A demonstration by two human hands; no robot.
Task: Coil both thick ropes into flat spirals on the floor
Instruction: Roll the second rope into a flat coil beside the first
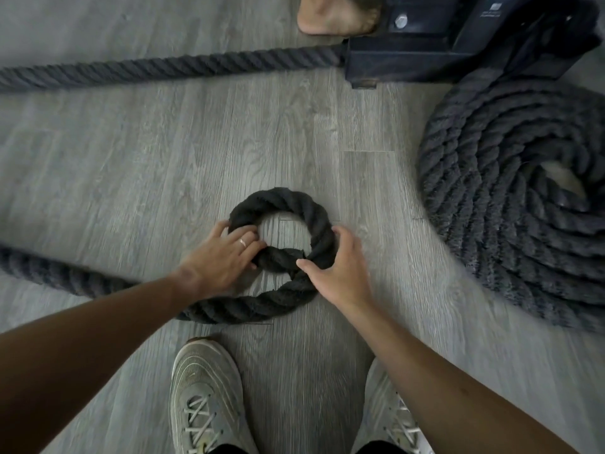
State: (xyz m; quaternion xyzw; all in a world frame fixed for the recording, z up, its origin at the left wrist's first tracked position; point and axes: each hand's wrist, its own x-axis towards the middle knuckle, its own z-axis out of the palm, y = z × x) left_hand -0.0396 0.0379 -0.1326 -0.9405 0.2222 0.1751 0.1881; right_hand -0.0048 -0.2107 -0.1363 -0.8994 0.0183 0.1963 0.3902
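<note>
One rope (523, 204) already lies coiled flat by the floor's (131, 165) right edge. The second rope (288, 231), mid-floor, has only its first ring, its tail running off left, so most winding remains. Left hand (226, 257) and right hand (340, 267) curl their fingers around that ring, gripping it.

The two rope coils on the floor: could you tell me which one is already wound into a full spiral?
The large coil at the right, many turns wide. The small loop between the left hand and right hand has one turn.
</note>
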